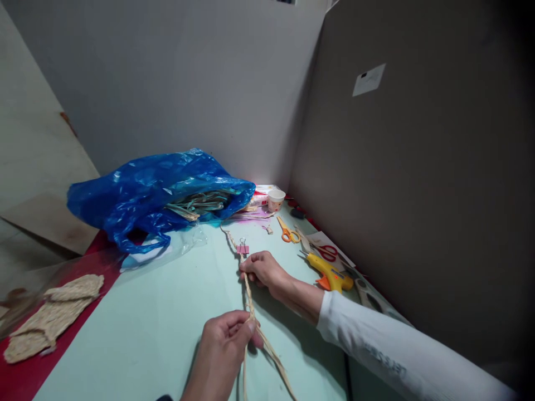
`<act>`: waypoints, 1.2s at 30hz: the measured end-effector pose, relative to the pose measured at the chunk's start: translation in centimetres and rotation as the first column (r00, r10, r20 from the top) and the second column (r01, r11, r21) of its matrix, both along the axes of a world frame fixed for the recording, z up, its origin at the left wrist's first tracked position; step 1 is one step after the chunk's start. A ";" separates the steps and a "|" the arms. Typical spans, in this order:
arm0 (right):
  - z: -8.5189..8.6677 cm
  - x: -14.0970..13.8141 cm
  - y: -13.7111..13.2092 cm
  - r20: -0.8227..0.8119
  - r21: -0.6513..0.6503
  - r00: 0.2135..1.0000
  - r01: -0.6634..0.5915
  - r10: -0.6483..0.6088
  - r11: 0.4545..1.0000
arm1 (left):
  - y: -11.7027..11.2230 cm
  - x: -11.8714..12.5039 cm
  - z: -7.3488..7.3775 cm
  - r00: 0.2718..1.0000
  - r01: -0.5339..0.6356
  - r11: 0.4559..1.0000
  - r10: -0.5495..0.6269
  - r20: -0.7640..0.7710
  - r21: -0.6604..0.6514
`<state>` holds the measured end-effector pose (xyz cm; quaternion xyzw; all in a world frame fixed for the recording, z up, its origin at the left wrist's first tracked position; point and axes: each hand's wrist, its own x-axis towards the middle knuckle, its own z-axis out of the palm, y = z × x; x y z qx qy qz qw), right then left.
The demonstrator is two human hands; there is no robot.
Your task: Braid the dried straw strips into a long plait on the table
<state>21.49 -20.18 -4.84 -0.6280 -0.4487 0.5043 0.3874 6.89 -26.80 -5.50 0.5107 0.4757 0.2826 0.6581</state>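
Observation:
A braided straw cord [249,295] lies along the pale green table [159,323], running from a pink binder clip [242,248] toward me. My right hand [262,269] rests on the cord just below the clip, fingers curled and pressing it down. My left hand [223,342] pinches the cord nearer to me, where the braid ends and loose straw strands [273,359] trail off toward the front edge.
A blue plastic bag [154,195] holding straw strips sits at the back. Orange scissors [288,233], red scissors [328,252], a yellow glue gun [330,274] and a paper cup [275,199] lie along the right partition. Woven straw pieces [50,314] lie on the red surface at left.

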 end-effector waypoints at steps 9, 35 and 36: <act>2.1 4.9 4.2 0.397 0.146 0.915 -0.137 0.069 0.980 | 0.0 0.1 0.7 1.000 -0.017 0.998 0.017 -0.004 -0.058; 2.9 6.9 9.1 0.067 0.060 0.901 -0.433 0.429 0.900 | 2.6 0.0 1.1 0.999 -0.029 0.990 0.023 -0.047 -0.136; 3.0 7.2 9.2 0.053 0.051 0.897 -0.440 0.438 0.896 | 2.6 0.0 1.1 0.999 -0.027 0.991 0.020 -0.050 -0.134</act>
